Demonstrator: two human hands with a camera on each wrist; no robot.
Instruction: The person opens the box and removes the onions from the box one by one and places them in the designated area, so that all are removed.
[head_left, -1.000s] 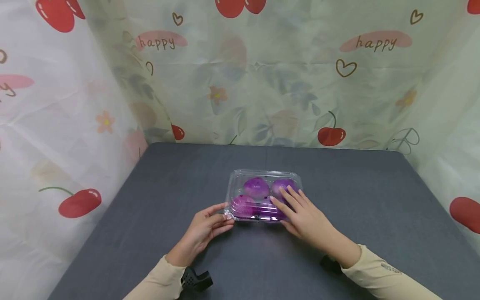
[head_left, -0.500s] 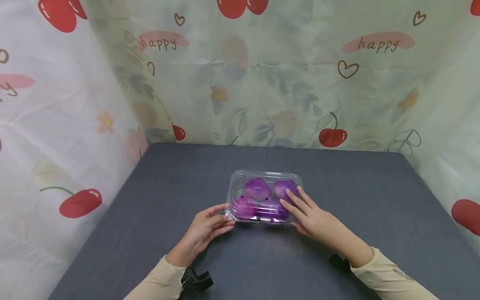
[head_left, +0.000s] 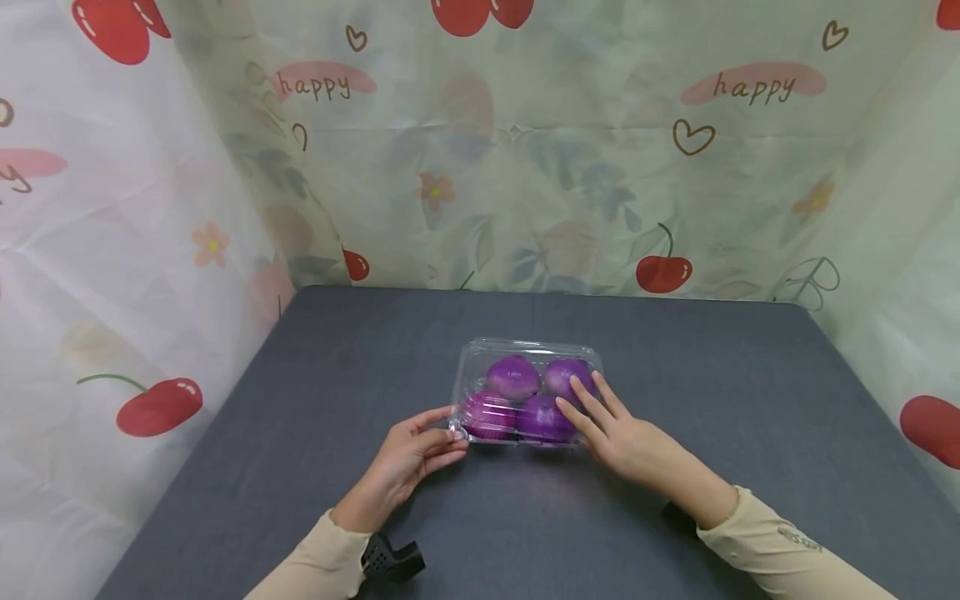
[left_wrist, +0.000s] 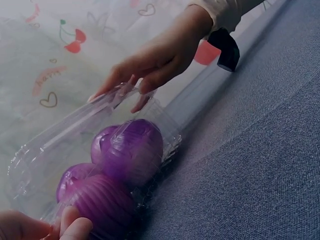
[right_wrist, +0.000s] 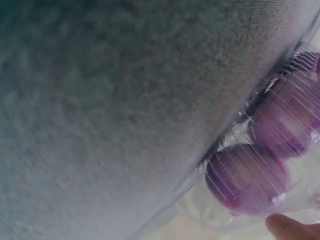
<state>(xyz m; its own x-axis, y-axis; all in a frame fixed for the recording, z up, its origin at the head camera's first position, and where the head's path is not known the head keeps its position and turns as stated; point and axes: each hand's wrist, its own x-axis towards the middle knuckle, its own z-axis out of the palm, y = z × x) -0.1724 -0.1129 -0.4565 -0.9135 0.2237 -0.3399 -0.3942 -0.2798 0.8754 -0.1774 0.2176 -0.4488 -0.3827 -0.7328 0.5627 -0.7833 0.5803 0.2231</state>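
Lower left of centre, my left hand (head_left: 403, 467) holds a pinch; right of centre, my right hand (head_left: 636, 448) points its parted fingers (head_left: 592, 402) toward the upper left.

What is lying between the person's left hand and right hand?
In the head view, a clear plastic box holding four purple onions lies between the left hand and the right hand.

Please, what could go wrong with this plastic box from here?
The left hand pinches only a near corner of the clear box, so it might tilt if lifted that way. The round purple onions could then shift inside. The plastic may dent if the right hand, on the opposite side, presses hard.
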